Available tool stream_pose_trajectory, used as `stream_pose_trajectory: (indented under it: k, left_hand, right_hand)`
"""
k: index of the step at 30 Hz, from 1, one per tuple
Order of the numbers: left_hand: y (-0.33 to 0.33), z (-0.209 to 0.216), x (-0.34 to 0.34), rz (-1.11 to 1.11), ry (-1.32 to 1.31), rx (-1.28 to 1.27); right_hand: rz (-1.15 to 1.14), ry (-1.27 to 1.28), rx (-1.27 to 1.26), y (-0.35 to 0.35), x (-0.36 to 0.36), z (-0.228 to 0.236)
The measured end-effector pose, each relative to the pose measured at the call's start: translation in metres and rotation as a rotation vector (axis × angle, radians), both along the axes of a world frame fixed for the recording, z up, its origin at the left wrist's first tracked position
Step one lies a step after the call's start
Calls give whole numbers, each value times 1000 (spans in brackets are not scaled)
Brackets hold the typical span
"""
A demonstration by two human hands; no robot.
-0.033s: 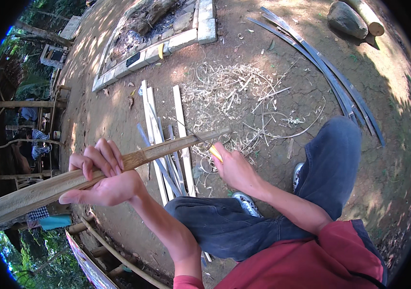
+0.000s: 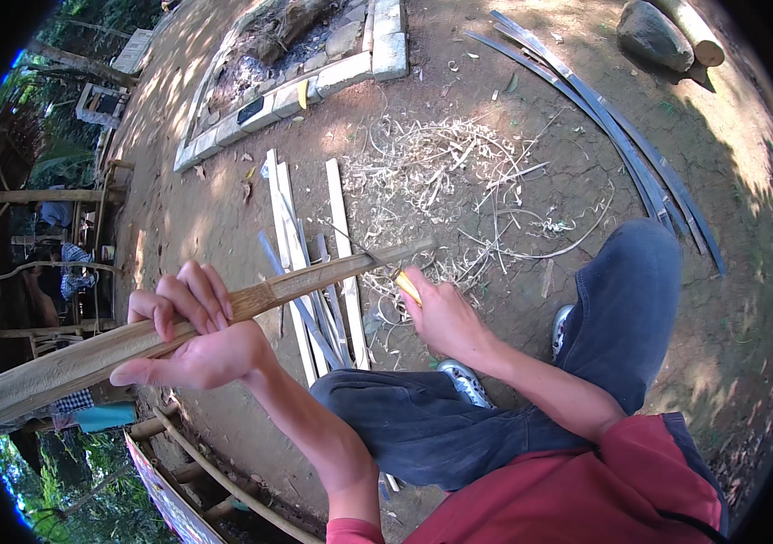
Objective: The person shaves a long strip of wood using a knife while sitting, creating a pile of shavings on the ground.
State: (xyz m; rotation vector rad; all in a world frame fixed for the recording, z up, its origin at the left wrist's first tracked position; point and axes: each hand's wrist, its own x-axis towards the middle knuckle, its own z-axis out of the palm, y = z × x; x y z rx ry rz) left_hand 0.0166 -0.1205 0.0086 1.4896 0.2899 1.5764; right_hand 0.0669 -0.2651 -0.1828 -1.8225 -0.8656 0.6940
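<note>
A split bamboo length [image 2: 318, 278] slanted across the scene from the near left toward the middle, held up over the bare ground [image 2: 513, 335], its tapered end pointing right. The left hand [image 2: 210, 349] grasped its thicker part, fingers curled over the far edge and thumb stretched along the near side. The right hand [image 2: 445, 315] was closed around the yellow handle of a thin, dark-bladed knife [image 2: 408, 288], whose blade crossed the bamboo near the tapered end (whether the edge was biting into it was too small to tell). Beyond the bamboo, pale flat strips [image 2: 341, 236] lay on the ground, partly beneath it in view, with curly shavings [image 2: 441, 159] heaped just to their right. Far right, long dark strips [image 2: 627, 140] lay bunched in a bow, and beyond them a rounded stone [image 2: 654, 38] sat beside a log [image 2: 693, 32]. On the far side, pale blocks [image 2: 389, 56] edged a patch of ash, a dark flat rectangular object [image 2: 251, 111] resting on them. Nearest were the person's blue trousers [image 2: 631, 299] and red shirt [image 2: 559, 499].
</note>
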Motion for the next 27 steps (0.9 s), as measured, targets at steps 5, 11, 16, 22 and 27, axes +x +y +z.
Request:
stream_pose_trajectory:
  k: [5, 11, 16, 22, 27]
  left_hand:
    - [1, -3, -2, -69, -15, 52]
    - [3, -2, 2, 9, 4, 124]
    - [3, -3, 1, -74, -43, 91]
    - [9, -3, -3, -100, -42, 57]
    - [10, -5, -6, -71, -26, 63]
  right_hand:
    - [-68, -126, 36, -8, -5, 0]
    - [-38, -243, -50, -11, 0, 12]
    - [-21, -138, -178, -1, 11, -69]
    - [-42, -63, -114, -1, 13, -49]
    - [9, -8, -100, -3, -7, -19]
